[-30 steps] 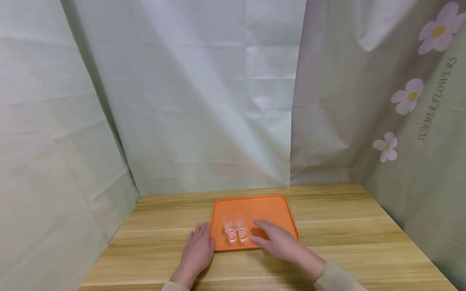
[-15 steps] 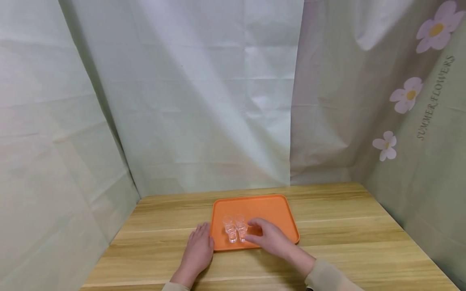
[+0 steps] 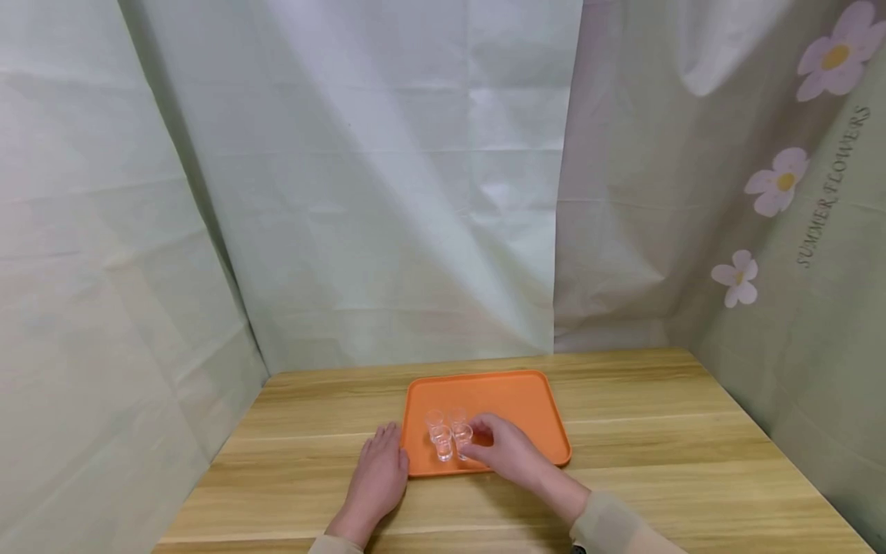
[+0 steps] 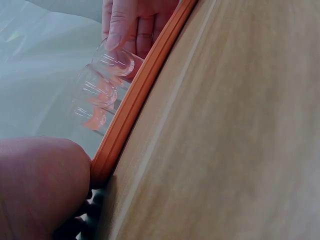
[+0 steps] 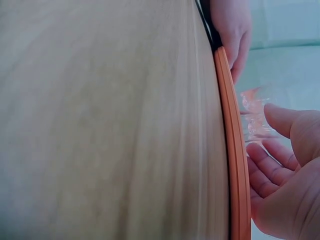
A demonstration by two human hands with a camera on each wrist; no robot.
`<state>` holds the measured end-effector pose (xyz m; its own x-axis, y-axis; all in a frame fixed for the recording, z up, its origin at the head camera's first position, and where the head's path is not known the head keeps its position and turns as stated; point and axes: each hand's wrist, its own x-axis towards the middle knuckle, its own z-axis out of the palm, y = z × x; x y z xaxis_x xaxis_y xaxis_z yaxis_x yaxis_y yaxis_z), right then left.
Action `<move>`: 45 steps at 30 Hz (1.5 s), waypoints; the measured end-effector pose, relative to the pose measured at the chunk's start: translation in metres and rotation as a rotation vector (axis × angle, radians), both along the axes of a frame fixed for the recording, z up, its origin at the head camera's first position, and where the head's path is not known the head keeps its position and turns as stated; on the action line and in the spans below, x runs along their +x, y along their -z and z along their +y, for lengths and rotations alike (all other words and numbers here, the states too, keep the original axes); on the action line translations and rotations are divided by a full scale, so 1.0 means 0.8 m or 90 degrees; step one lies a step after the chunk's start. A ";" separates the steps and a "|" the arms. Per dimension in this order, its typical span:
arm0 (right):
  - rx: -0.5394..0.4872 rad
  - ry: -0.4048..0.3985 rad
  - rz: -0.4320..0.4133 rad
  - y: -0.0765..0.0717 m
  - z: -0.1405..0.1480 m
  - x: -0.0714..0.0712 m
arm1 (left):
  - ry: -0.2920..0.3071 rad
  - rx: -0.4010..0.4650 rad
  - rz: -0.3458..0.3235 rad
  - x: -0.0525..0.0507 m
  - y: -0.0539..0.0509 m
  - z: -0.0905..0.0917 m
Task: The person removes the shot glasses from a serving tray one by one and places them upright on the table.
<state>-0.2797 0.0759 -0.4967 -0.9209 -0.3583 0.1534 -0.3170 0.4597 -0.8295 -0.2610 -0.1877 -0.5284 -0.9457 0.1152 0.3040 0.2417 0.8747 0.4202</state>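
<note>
Several clear shot glasses stand grouped on the left part of an orange tray (image 3: pixel 512 400). My right hand (image 3: pixel 512 455) has its thumb and index finger around the front right shot glass (image 3: pixel 462 435), which still stands on the tray. In the left wrist view, the thumb of the right hand (image 4: pixel 145 22) lies against a glass rim. The front left shot glass (image 3: pixel 442 444) is just beside it, with two more glasses behind. My left hand (image 3: pixel 377 473) lies on the table with straight fingers, its thumb side touching the tray's left edge.
The tray lies on a wood-grain table (image 3: pixel 644 454). Pale green cloth (image 3: pixel 388 231) hangs behind the table and along both sides. Printed flowers and lettering mark the right cloth.
My right hand has moved left across the tray to the front right shot glass, and its thumb and index finger have closed in around it. The left hand has stayed put.
</note>
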 end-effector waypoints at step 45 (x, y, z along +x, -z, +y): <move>-0.053 0.111 0.004 -0.027 0.069 0.005 | -0.010 -0.005 -0.029 0.004 -0.007 0.004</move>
<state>-0.2760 0.1313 -0.4748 -0.9667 -0.1798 0.1820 -0.2444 0.4382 -0.8650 -0.2578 -0.1849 -0.5230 -0.9602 0.1030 0.2595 0.2090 0.8813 0.4238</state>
